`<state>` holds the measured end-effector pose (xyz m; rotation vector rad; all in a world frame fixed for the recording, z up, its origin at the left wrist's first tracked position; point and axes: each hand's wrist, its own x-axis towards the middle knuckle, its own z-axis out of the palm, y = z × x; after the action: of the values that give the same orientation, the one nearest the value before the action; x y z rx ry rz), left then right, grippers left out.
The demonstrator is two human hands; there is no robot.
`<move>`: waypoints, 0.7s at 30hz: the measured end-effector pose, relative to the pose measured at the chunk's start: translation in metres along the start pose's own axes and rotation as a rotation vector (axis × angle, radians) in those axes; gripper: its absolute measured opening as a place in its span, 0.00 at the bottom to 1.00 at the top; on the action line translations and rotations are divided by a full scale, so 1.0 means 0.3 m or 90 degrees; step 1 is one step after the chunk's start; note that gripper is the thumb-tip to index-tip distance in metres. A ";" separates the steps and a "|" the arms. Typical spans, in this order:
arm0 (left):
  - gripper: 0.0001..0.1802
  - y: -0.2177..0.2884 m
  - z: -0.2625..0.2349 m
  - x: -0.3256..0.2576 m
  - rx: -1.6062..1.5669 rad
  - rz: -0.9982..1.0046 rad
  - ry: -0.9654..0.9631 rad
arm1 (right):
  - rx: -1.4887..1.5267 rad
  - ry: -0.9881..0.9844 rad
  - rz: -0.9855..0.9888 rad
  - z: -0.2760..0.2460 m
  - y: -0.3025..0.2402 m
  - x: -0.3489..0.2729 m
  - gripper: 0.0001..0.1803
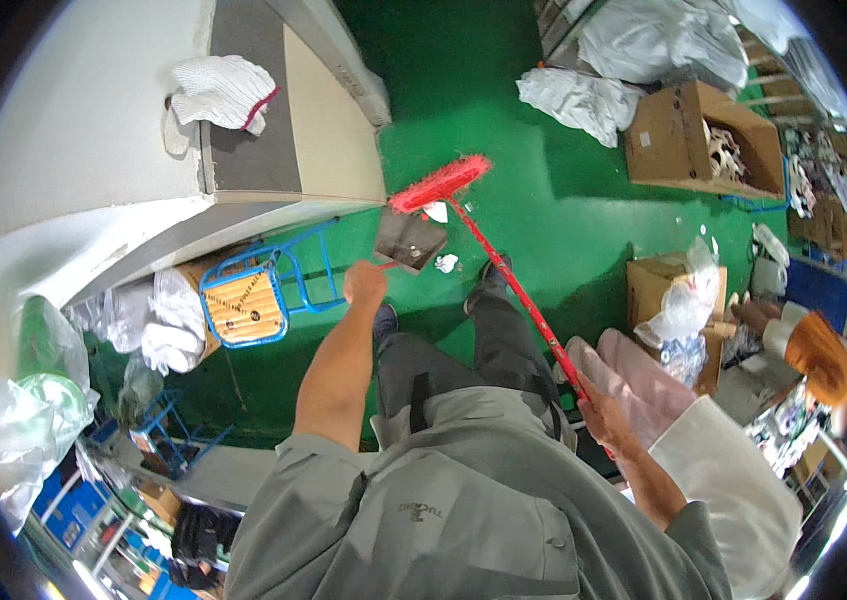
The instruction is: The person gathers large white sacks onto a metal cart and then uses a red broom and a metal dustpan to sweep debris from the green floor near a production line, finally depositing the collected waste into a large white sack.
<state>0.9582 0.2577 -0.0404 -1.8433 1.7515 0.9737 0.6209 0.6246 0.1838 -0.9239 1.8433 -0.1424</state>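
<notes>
My left hand (365,283) is closed around the red handle of a dustpan (410,241), whose grey tray rests on the green floor ahead of my feet. My right hand (601,412) grips the long red pole of a broom (441,184). The broom's red bristle head lies on the floor just beyond the dustpan, touching a white scrap (436,211). Another white scrap (447,263) lies beside the dustpan's right edge. My grey trousers and dark shoes show between the two hands.
A grey-white machine or bench (144,150) with white gloves (222,92) on it stands at the left. A blue stool (244,303) sits beside it. Open cardboard boxes (704,140), white bags (584,100) and another person (814,355) are at the right.
</notes>
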 end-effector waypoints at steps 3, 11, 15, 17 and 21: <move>0.14 -0.048 -0.036 0.033 0.089 0.066 0.046 | 0.275 -0.034 0.225 -0.015 -0.235 -0.106 0.27; 0.14 -0.153 -0.206 -0.212 0.146 0.295 0.117 | 0.358 0.180 0.164 0.208 -0.246 0.162 0.25; 0.11 -0.233 -0.175 -0.201 0.160 0.317 0.096 | 0.300 0.209 0.147 0.446 -0.244 0.251 0.26; 0.10 -0.294 -0.145 -0.177 0.166 0.322 0.095 | 0.310 0.152 0.204 0.513 -0.357 0.137 0.27; 0.08 -0.239 -0.102 -0.186 0.179 0.303 0.088 | 0.379 0.135 0.161 0.681 -0.286 -0.083 0.29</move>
<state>1.0367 0.2829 0.0086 -1.3751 2.3396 0.7175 0.8403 0.6427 0.1480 -0.2662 1.9303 -0.6136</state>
